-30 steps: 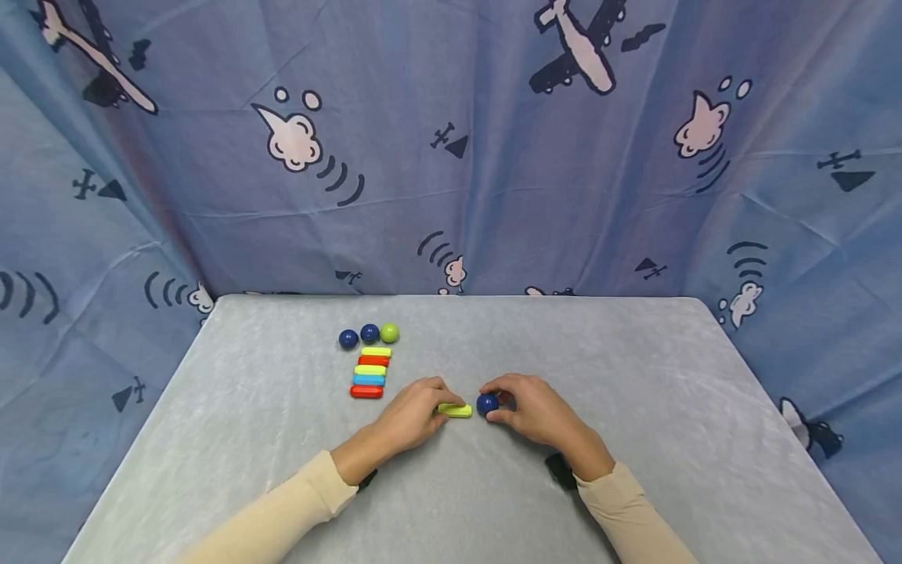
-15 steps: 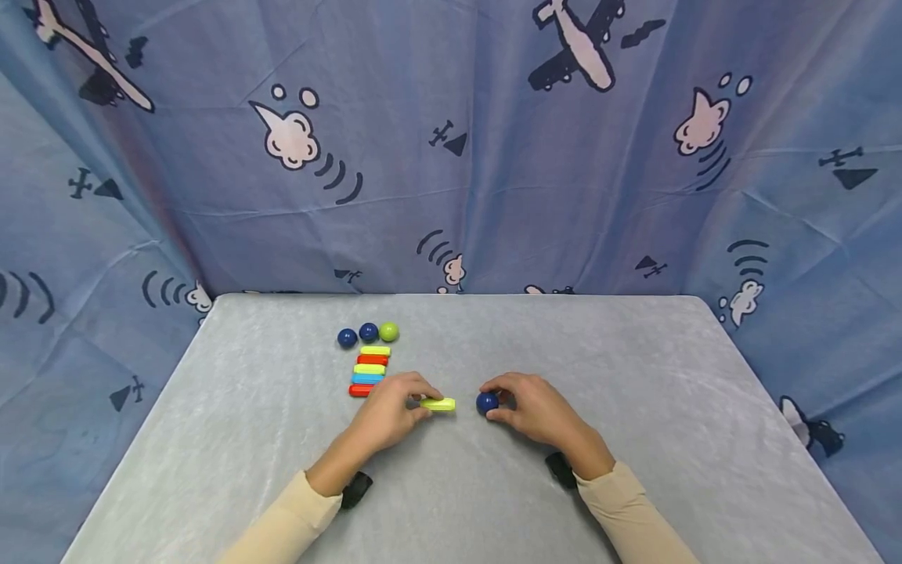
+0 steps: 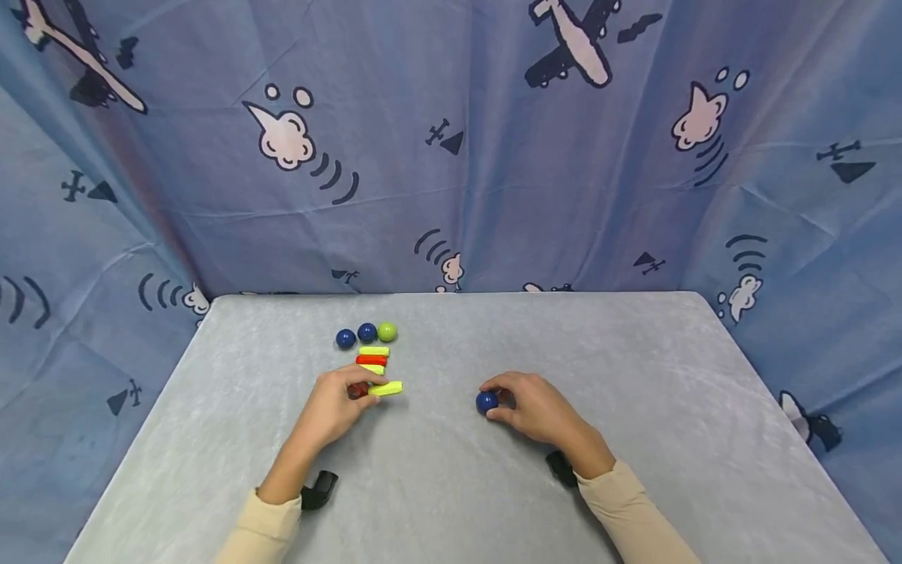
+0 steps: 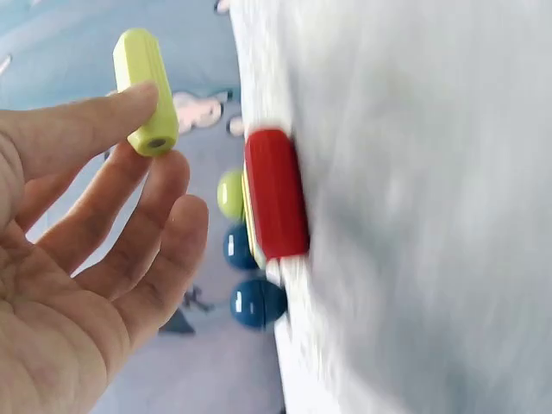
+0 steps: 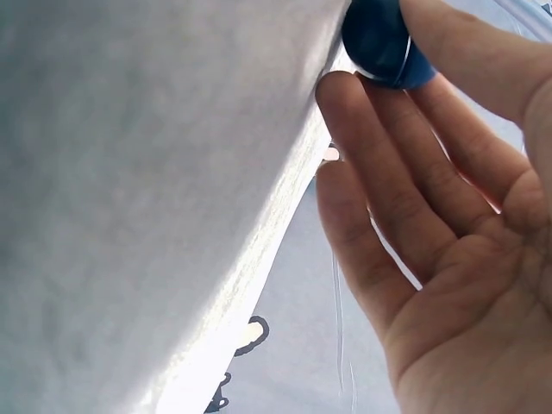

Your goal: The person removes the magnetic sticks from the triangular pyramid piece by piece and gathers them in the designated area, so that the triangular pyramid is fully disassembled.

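Observation:
My left hand point(image 3: 338, 407) pinches a yellow-green ribbed stick point(image 4: 147, 90) between thumb and fingers, lifted off the table in the left wrist view. In the head view it overlaps the near end of a row of coloured sticks. A red stick point(image 4: 276, 194) lies close by the fingers; the blue stick of the row is hidden behind the hand. My right hand point(image 3: 539, 407) holds a dark blue ball point(image 3: 486, 403) on the table, thumb on one side and fingers on the other. The right wrist view shows a thin seam on this ball point(image 5: 379, 43).
Behind the row of sticks, two dark blue balls point(image 3: 356, 336) and a green ball point(image 3: 387, 332) stand side by side. A second red stick point(image 3: 371, 360) and a yellow stick point(image 3: 374, 351) lie just before them. A patterned curtain point(image 3: 451, 157) hangs past the back edge of the grey table point(image 3: 599, 337).
My left hand has carried the yellow-green stick leftward, away from the blue ball and over to the row of sticks. The right hand stays in place on the ball.

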Available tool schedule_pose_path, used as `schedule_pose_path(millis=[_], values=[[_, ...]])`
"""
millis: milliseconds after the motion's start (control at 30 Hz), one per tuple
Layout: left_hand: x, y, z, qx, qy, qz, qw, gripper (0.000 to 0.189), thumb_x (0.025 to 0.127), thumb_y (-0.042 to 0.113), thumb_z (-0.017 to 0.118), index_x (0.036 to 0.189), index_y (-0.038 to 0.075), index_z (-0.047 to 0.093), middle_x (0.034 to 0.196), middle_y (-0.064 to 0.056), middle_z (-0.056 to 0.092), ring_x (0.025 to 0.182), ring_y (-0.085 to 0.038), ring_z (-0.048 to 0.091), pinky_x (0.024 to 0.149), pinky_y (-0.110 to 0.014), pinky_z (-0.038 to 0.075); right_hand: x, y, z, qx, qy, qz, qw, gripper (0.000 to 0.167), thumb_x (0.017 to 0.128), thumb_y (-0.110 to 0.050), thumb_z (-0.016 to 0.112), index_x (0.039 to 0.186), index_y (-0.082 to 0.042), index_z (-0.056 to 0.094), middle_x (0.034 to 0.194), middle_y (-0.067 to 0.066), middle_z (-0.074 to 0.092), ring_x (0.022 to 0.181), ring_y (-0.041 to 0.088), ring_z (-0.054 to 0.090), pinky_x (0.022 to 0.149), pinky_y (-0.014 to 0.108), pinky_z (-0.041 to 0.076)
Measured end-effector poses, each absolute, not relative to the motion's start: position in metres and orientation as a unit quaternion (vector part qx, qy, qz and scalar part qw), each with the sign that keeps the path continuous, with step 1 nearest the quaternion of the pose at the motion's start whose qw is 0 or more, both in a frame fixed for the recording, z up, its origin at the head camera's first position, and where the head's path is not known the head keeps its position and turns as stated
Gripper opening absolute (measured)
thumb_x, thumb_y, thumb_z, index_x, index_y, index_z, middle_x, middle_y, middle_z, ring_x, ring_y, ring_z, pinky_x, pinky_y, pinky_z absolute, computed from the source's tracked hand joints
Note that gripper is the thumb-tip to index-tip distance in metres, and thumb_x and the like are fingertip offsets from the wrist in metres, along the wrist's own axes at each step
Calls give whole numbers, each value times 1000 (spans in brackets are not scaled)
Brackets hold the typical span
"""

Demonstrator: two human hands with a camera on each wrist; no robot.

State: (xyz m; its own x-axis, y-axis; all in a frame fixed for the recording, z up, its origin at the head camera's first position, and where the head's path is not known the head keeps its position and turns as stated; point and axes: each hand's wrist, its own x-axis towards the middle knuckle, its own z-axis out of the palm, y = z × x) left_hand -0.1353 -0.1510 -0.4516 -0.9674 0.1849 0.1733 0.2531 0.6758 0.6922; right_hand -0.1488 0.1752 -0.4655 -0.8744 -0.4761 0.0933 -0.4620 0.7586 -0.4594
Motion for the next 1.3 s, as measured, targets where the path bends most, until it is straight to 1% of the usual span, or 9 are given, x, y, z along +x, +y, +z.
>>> schedule_pose_path(millis=[100,333,567,800,1133,1300], values=[[-138,-163,-450,-109,-920,-375,48,24,76,1,83,97,13,80,103,-5,75,84,-17,65,74,-33,55,-151,175,-465,-254,937,-241,13,35,81,-22,83,113,-15,73,99,-4,72,86,10,65,78,32,53],[-142,-179,-449,-88,-930,-358,12,23,79,2,80,98,16,80,101,-3,75,83,-14,63,73,-31,54,-151,176,-464,-254,936,-242,18,35,81,-24,82,114,-15,73,97,-4,71,86,10,64,78,32,53],[-141,-185,-449,-80,-931,-356,-2,22,80,1,79,98,15,79,103,-5,74,84,-14,63,74,-32,54,-150,176,-464,-256,936,-240,15,36,81,-24,82,114,-15,72,98,-4,71,86,10,64,77,31,53],[-138,-187,-452,-72,-931,-357,2,22,80,1,79,97,15,79,106,-6,74,84,-15,64,75,-34,55,-148,175,-463,-248,940,-234,12,35,81,-24,83,113,-16,73,97,-5,71,85,11,64,77,31,52],[-138,-192,-458,-65,-936,-346,-3,20,80,2,79,95,14,79,96,-4,74,80,-13,62,73,-32,52,-148,175,-464,-253,940,-226,13,36,81,-26,83,114,-17,72,100,-5,72,87,10,65,78,31,53],[-139,-193,-461,-69,-936,-344,-5,20,79,0,79,94,14,79,91,-2,72,78,-13,60,71,-31,50,-148,176,-465,-260,939,-226,5,36,81,-25,83,114,-16,72,99,-5,72,86,11,66,78,32,53]])
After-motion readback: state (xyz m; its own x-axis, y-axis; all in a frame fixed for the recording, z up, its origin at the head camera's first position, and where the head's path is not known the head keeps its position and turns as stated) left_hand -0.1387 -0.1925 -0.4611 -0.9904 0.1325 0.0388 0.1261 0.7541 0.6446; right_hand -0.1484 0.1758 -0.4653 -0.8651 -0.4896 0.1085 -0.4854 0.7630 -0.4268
